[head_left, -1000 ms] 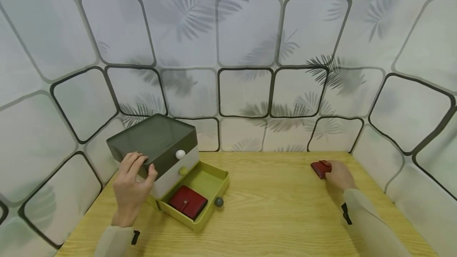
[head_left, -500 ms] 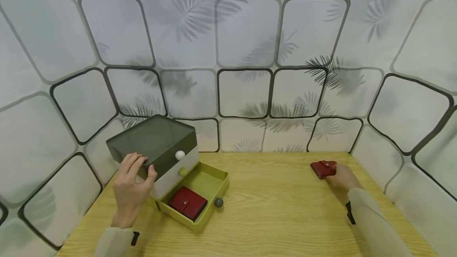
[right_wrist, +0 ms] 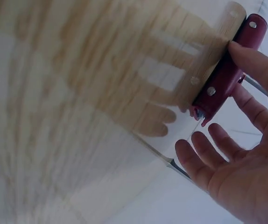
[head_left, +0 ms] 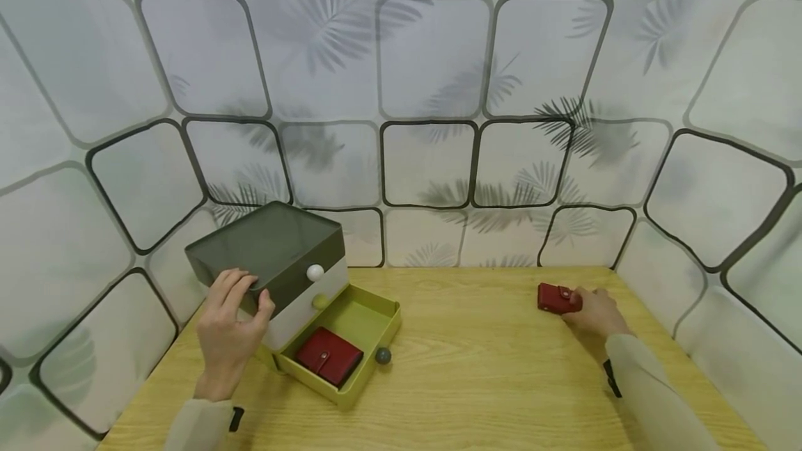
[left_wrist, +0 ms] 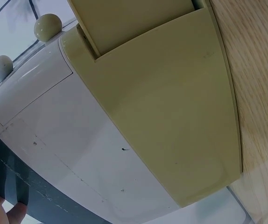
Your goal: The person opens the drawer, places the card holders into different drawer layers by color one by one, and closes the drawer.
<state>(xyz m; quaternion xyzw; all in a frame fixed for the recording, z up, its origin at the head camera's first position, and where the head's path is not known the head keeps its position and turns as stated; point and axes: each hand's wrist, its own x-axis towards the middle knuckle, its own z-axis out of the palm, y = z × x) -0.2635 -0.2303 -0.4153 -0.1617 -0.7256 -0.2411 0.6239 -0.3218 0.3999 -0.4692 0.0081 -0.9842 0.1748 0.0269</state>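
At the right of the head view, my right hand (head_left: 595, 312) pinches a small red wallet (head_left: 554, 298) by its right end. In the right wrist view, the thumb lies over the wallet's (right_wrist: 227, 74) studded edge, the index finger is behind it, and the other fingers are spread. My left hand (head_left: 232, 326) rests at the near corner of the dark green top of a small drawer chest (head_left: 269, 249). Its lowest drawer, yellow (head_left: 372, 305), is pulled out. Inside lies another red wallet (head_left: 328, 355) with a snap strap.
The chest's middle tier (left_wrist: 92, 154) is white. Round knobs stick out in front, among them a white one (head_left: 315, 273) and a dark one (head_left: 383, 355) on the pulled-out drawer. Patterned walls enclose the wooden table (head_left: 476, 367) at the back and sides.
My right hand first shifts slightly right, its grip on the wallet changing, then comes back left a little. The wallet has turned and sits slightly further left. My left hand and the chest stay put.
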